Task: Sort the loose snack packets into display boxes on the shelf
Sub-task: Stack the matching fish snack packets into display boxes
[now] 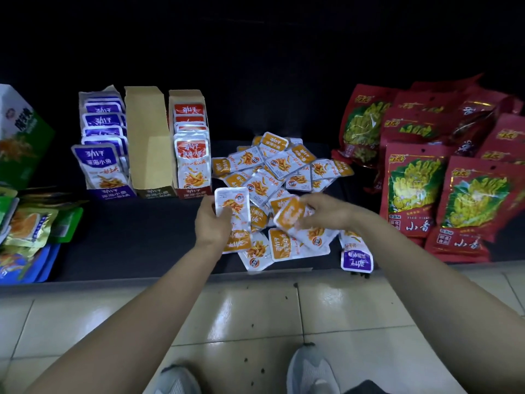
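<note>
A heap of loose orange snack packets point(279, 169) lies on the dark shelf point(136, 240). My left hand point(211, 223) grips an upright stack of orange packets point(233, 206) at the heap's near left. My right hand point(326, 211) pinches one orange packet point(289, 214) just above the heap. Three display boxes stand at the back left: a purple box point(103, 149) full of purple packets, an empty cardboard box point(149, 143) in the middle, and a red box point(191, 149) full of red packets. One purple packet point(356, 258) lies at the shelf's front edge.
Red bags with yellow-green pictures point(443, 177) are stacked on the right of the shelf. Green and gold bags point(31, 223) and a green carton point(20, 137) sit at the left. Below the shelf edge are pale floor tiles point(255, 314) and my grey shoes point(309, 371).
</note>
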